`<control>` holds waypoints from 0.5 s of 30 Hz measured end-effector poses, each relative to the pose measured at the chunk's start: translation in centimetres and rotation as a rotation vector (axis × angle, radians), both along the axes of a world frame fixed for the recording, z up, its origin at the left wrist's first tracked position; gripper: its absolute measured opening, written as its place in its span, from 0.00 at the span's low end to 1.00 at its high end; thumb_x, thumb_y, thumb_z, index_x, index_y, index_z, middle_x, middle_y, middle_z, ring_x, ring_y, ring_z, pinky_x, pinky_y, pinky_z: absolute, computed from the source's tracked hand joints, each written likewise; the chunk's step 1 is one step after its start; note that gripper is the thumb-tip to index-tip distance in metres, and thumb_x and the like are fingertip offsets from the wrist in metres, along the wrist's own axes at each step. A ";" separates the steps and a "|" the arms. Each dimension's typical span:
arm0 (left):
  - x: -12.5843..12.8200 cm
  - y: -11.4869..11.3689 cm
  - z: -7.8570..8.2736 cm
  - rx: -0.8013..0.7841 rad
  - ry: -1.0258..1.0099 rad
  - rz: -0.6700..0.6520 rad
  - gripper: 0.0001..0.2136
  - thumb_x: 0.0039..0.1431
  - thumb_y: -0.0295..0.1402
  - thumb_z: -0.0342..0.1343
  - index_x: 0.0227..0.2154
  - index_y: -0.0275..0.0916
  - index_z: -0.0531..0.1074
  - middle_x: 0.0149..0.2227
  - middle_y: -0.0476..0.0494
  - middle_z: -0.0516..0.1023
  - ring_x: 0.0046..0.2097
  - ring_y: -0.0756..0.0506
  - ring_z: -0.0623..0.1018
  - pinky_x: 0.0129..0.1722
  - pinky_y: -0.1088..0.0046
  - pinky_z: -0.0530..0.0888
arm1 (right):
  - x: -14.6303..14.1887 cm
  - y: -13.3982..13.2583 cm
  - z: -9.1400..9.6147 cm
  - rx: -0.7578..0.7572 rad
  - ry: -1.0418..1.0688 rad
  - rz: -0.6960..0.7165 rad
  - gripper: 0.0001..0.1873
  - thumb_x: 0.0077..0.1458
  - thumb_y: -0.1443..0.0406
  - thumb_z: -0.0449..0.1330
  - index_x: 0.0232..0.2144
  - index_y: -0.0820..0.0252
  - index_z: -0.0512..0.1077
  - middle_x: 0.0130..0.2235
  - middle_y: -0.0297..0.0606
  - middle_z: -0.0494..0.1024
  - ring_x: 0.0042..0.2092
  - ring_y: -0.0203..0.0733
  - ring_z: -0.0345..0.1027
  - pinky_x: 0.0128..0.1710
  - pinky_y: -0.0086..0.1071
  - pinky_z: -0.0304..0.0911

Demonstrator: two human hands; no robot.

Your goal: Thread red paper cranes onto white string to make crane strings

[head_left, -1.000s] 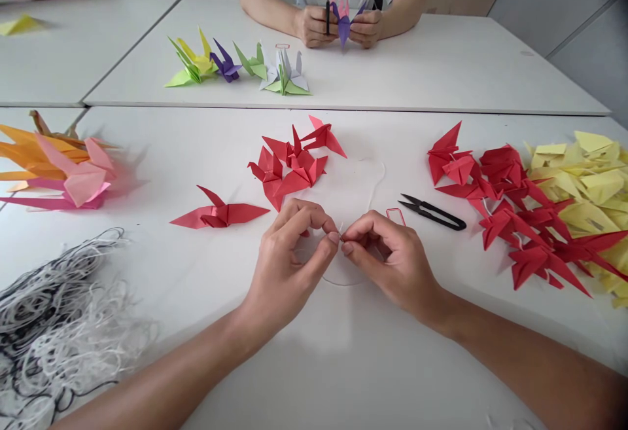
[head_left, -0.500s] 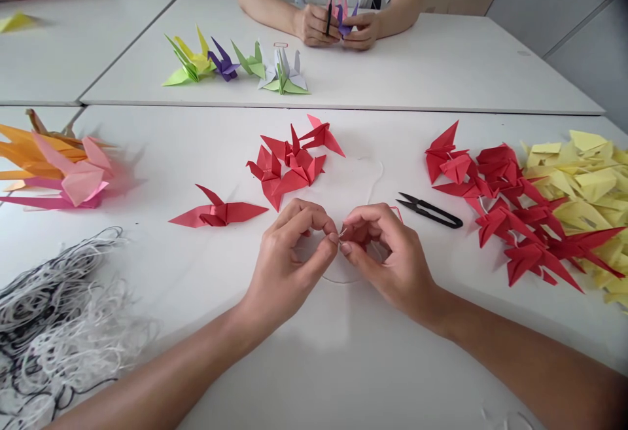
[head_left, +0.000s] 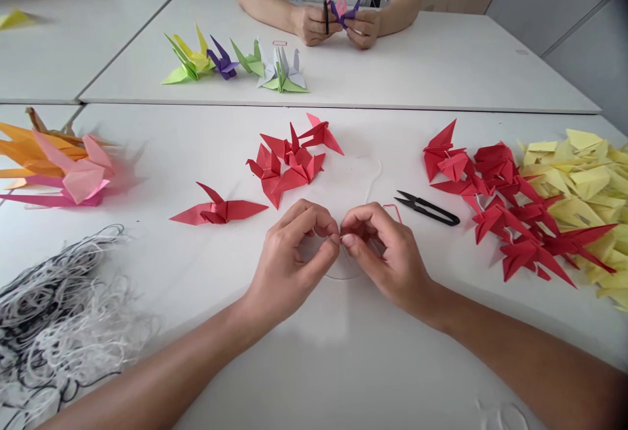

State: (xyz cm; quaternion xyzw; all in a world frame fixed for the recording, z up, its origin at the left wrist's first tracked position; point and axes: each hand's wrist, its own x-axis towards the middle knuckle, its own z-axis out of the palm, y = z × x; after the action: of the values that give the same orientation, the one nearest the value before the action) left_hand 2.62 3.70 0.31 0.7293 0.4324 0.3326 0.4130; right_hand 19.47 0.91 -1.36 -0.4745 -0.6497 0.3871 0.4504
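My left hand (head_left: 289,260) and my right hand (head_left: 387,253) meet fingertip to fingertip low over the white table (head_left: 343,364). Both are closed in a pinch on a thin white thread (head_left: 373,178) that loops under them and runs away toward a string of red paper cranes (head_left: 294,158). A single red crane (head_left: 218,209) lies flat to the left of my left hand. A small red clip (head_left: 392,211) shows just behind my right hand. Black thread snips (head_left: 426,209) lie to the right of it.
A heap of red cranes (head_left: 510,207) and yellow folded papers (head_left: 583,188) fills the right side. Orange and pink cranes (head_left: 63,168) sit at the left; a tangle of white and black thread (head_left: 53,312) lies lower left. Across the table another person's hands (head_left: 338,24) hold a purple crane beside coloured cranes (head_left: 235,63).
My two pinches have drawn closer until the fingertips touch. The person opposite has shifted the purple crane slightly in their hands.
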 end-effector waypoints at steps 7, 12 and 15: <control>0.0 -0.1 0.0 -0.089 -0.020 -0.018 0.06 0.62 0.24 0.49 0.30 0.40 0.66 0.30 0.51 0.69 0.31 0.52 0.68 0.24 0.77 0.62 | 0.2 -0.1 0.2 -0.013 0.004 0.047 0.05 0.65 0.66 0.53 0.33 0.57 0.65 0.30 0.31 0.67 0.28 0.33 0.60 0.26 0.28 0.56; 0.0 -0.2 0.1 -0.125 -0.026 -0.030 0.06 0.62 0.24 0.48 0.30 0.40 0.64 0.27 0.53 0.68 0.27 0.54 0.66 0.21 0.79 0.60 | 0.4 0.0 0.2 -0.102 0.089 0.043 0.07 0.66 0.63 0.53 0.34 0.57 0.63 0.26 0.29 0.64 0.26 0.32 0.56 0.22 0.27 0.52; 0.0 -0.2 0.2 -0.117 -0.024 -0.040 0.06 0.61 0.23 0.48 0.29 0.39 0.63 0.26 0.54 0.66 0.25 0.55 0.64 0.21 0.81 0.59 | 0.4 0.0 0.1 -0.105 0.171 0.029 0.08 0.67 0.62 0.52 0.33 0.56 0.62 0.25 0.28 0.63 0.25 0.32 0.57 0.23 0.27 0.54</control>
State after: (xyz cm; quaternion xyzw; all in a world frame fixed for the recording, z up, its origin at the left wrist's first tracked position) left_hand 2.63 3.52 0.47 0.7083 0.4316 0.3073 0.4665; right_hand 19.87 0.92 -1.22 -0.4531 -0.5945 0.4665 0.4730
